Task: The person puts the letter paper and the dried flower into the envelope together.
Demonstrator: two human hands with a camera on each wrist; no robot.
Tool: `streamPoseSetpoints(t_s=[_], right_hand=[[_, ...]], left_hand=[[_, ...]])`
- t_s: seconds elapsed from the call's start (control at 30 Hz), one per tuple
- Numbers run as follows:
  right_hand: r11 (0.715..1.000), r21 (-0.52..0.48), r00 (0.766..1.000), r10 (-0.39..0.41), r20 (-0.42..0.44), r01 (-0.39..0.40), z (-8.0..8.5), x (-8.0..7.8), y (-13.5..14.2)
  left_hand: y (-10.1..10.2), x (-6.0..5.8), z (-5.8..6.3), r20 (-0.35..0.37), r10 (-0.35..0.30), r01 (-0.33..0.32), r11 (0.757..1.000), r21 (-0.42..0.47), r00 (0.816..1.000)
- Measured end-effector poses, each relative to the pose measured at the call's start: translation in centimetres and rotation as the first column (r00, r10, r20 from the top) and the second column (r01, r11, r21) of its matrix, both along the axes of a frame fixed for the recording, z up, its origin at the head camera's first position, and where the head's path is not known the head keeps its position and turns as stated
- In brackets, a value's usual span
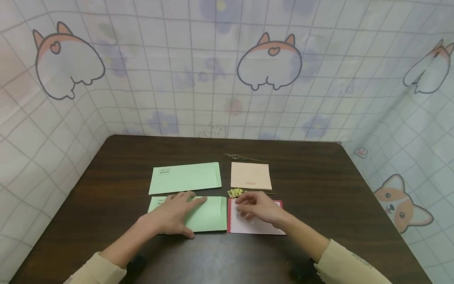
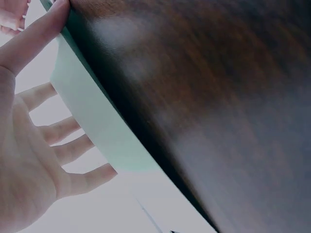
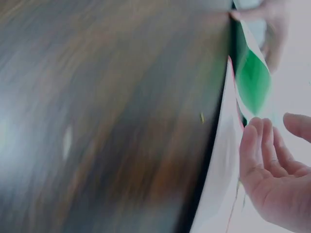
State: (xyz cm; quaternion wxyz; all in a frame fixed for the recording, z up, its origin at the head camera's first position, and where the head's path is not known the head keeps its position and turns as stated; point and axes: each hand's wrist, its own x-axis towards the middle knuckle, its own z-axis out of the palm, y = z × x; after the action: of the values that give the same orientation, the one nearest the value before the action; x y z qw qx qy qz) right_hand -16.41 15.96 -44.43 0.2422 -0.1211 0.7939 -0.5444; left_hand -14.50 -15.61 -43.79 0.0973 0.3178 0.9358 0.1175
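The nearer mint-green rectangular paper envelope (image 1: 209,219) turns a deeper green inside its mouth (image 3: 253,80); the farther mint-green rectangular paper envelope (image 1: 186,179) bears a small dark printed box (image 1: 164,172). A white rectangular paper card (image 1: 262,227) has a pinkish-red border, a peach squarish paper card (image 1: 250,173) a brownish patch. From here I see yellow on the small-blossomed flower sprig (image 1: 234,193), streaky dark brown on the wooden table (image 1: 319,189), and grey gridlines, lilac flowers (image 1: 163,122) and orange-and-white corgis (image 1: 269,65) on the white cloth backdrop (image 1: 198,100).
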Motion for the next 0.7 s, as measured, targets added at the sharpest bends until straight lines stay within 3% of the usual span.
streamPoseSetpoints(t_s=[0.3, 0.53, 0.7], right_hand=[[0.982, 0.171, 0.989, -0.063, -0.132, 0.085, 0.4, -0.2, 5.7], [0.939, 0.290, 0.963, -0.112, -0.245, 0.183, 0.2, -0.4, 8.5], [0.904, 0.360, 0.952, -0.132, -0.277, 0.231, 0.0, -0.5, 9.5]], left_hand=[[-0.2, -0.1, 0.1, 0.025, 0.003, -0.004, 1.000, 0.004, 1.000], [-0.4, -0.4, 0.0, 0.028, -0.004, 0.003, 1.000, 0.011, 1.000], [-0.5, -0.5, -0.1, 0.029, -0.011, 0.010, 1.000, 0.021, 1.000]])
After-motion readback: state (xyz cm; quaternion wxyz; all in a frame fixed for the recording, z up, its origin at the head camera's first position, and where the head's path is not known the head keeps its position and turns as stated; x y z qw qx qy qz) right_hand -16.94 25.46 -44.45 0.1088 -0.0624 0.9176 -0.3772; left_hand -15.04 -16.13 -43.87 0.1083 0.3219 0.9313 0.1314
